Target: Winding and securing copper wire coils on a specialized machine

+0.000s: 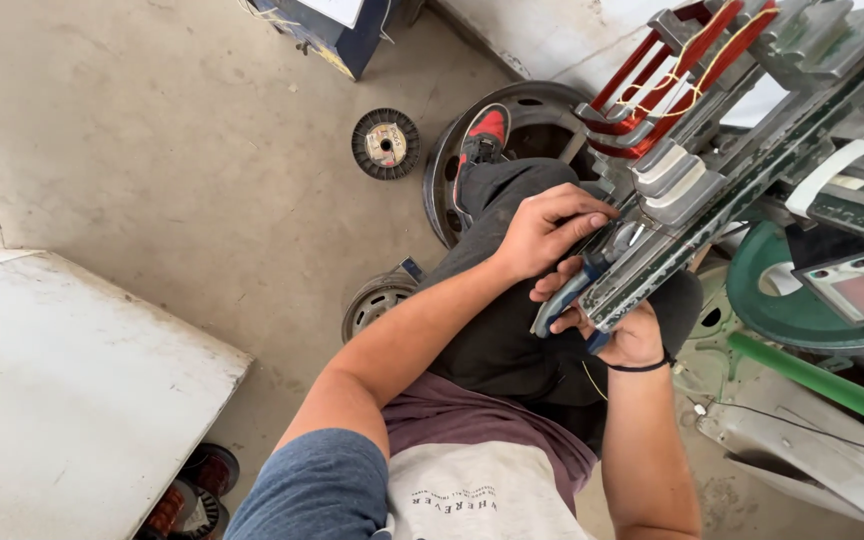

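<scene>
Blue-handled pliers [559,303] are clamped in the right hand [624,335] under a grey winding frame [712,190], which is gripped by the left hand [542,232], above a stained concrete floor [172,160] with a wire spool [385,143], beside a white counter [62,390].

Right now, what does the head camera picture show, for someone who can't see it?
Both hands work at a metal winding frame wound with copper wire: the left hand presses on top, the right hand grips blue-handled pliers beneath. A black spool lies on the concrete floor.

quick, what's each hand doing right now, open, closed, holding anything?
Left hand: closed over the grey metal winding frame.
Right hand: closed on blue-handled pliers beneath the frame.
</scene>
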